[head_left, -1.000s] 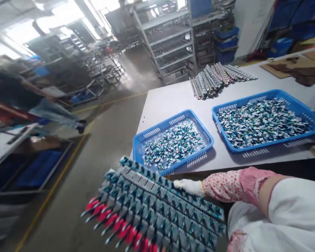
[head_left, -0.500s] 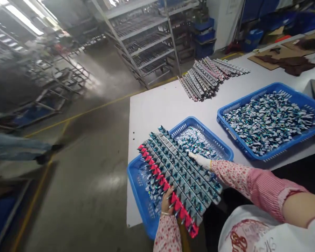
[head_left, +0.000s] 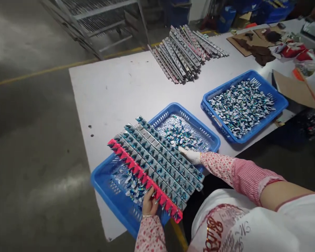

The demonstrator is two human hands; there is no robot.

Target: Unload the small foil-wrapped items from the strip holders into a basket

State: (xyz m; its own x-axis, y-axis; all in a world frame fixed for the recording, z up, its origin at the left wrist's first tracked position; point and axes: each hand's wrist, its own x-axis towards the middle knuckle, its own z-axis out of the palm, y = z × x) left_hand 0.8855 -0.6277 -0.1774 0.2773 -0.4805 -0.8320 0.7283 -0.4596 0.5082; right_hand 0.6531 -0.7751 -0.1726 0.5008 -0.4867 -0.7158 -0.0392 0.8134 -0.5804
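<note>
Side by side in my hands lies a set of long grey strips (head_left: 160, 154) studded with rows of small dark teal pointed pieces. The nearest strip is bright pink (head_left: 132, 166). My left hand (head_left: 150, 203), bare, is closed around the pink strip's edge, its thumb on top and its fingers partly hidden below. My right hand (head_left: 191, 155), in a white glove, grips the far edge of the set; most of its fingers are hidden underneath. Under the strips stand a blue tray (head_left: 102, 180) and a second blue tray (head_left: 212, 138), both holding small teal and white pieces.
Another blue tray (head_left: 206, 101), heaped with similar pieces, stands to the right on the white table (head_left: 107, 91). A pile of loose strips (head_left: 183, 52) lies at the back. Cardboard (head_left: 295, 89) sits at the right. A metal rack (head_left: 105, 15) stands beyond the table.
The view has turned and dropped toward the table, so the trays and strips appear further left. Both hands keep their hold on the strips. The person's legs at left are out of view.
</note>
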